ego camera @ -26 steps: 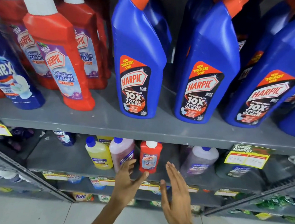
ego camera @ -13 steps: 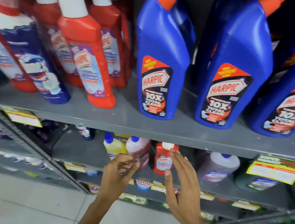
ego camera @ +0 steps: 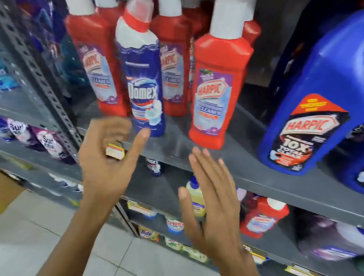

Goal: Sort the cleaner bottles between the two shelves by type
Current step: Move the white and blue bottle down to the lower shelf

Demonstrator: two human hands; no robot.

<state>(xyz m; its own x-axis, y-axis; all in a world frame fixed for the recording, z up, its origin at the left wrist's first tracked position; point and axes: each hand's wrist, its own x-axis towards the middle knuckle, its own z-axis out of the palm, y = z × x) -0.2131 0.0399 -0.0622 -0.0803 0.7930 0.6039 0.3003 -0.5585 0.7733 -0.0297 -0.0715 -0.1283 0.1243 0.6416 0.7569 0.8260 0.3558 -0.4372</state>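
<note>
Two empty, open-fingered hands, left hand point(ego camera: 106, 164) and right hand point(ego camera: 212, 204), rise below the grey metal upper shelf point(ego camera: 251, 166), where the blue-and-white Domex plastic bottle point(ego camera: 143, 75) stands just beyond the left fingertips, among red Harpic bottles point(ego camera: 216, 85).

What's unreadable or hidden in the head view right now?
- Blue Harpic bottle: cap cut off by the top edge.
- Yellow bottle on the lower shelf: label hidden by the right hand.
- Red Harpic bottles: small label text blurred.
- Back-row bottles: hidden by front ones.

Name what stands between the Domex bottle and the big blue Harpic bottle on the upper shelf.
In the head view, a red Harpic bottle stands between the Domex bottle and the blue Harpic bottle.
</note>
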